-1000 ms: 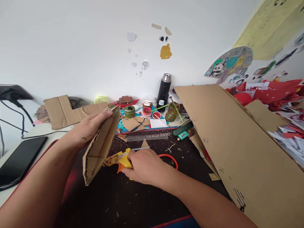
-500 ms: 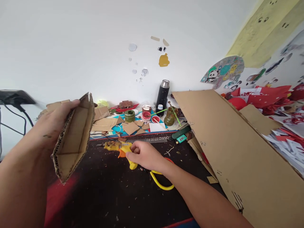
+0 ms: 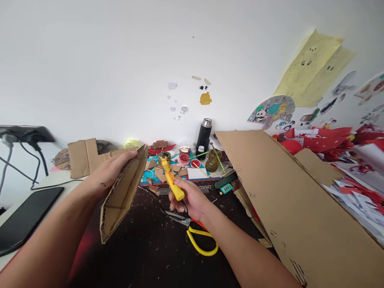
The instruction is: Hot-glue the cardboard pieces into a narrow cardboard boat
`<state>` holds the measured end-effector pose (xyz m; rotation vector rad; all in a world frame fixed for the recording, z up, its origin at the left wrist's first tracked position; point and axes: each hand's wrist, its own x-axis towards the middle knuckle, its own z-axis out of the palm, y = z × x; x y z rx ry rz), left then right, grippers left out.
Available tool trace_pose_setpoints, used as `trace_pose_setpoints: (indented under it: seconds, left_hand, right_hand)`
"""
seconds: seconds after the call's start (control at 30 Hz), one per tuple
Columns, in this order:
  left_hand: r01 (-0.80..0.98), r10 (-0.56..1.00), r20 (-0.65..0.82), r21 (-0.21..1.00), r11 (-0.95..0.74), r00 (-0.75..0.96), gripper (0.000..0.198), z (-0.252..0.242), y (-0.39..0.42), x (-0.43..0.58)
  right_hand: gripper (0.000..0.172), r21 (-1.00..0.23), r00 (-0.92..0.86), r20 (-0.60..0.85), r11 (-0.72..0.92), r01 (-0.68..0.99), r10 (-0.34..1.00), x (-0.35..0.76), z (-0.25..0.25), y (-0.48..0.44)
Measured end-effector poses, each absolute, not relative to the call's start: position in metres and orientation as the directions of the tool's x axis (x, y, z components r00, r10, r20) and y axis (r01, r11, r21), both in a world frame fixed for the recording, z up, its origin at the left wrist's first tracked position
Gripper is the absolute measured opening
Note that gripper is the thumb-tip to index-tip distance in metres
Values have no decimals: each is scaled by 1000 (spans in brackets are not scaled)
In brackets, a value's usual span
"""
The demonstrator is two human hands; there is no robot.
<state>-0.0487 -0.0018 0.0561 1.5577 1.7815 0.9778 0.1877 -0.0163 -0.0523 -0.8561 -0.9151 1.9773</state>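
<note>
My left hand (image 3: 115,166) is closed on a small cardboard boat (image 3: 124,198), a hollow shape with pointed ends and low walls. It hangs tilted over the dark table, its open side facing right. In my right hand (image 3: 190,196) is a yellow glue gun (image 3: 172,182) with an orange trigger, its nozzle pointing up and away from me. A black cord runs from the glue gun's handle. Below my right hand lie scissors (image 3: 202,242) with yellow and orange handles, partly covered by my wrist.
A big cardboard sheet (image 3: 288,200) leans along the right side. Toward the wall stand a black thermos (image 3: 204,136), red paint (image 3: 184,160), a murky jar (image 3: 212,162) and cardboard scraps. A phone (image 3: 28,218) lies at left beneath a power strip (image 3: 27,134).
My right hand has lifted the glue gun off the table and turned its nozzle upward. The cardboard boat has shifted right and lower in view, and the scissors show more.
</note>
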Motion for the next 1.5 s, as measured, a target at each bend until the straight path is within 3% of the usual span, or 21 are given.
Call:
trace_pose_setpoints:
  seconds: [0.07,0.23,0.47,0.7,0.77,0.9,1.13,1.5]
  left_hand:
    - [490,985,-46,863,122,-164,59,56,-6,-44]
    - [508,996,-20,859,62,-89,59,47,-4,-47]
    - [436,999,-10,900,30,-48,55,49,-7,-41]
    - [486,999,-34,873,35,-11,65,45,-2,-41]
    - [542,1000,17,840,-6,-14,68,38,3,-45]
    - [569,999,25,822,-35,26,70,31,9,-47]
    - [561,998,39,826,-62,53,67,28,7,-44]
    - [632,990,81,762,-139,119,66,24,8,-49]
  right_hand:
    - [34,-799,-453,-239,-439,-411,859,189,-53,-15]
    - [39,-722,-432,-196,-428,-544,880,194,-46,-13]
    - [42,-686,-546,-75,-441,-579,834,194,-44,-20]
    - [40,-648,-629,16,-471,-598,777,192,-46,-26]
    - [39,-624,-627,36,-473,-622,778,192,-44,-26]
    - [33,-595,-642,21,-506,-624,767,192,-40,-26]
    - [33,-756,-608,-17,-408,-511,794,190,-36,-31]
    - [46,-850,-328,39,-141,-508,944,196,-23,-29]
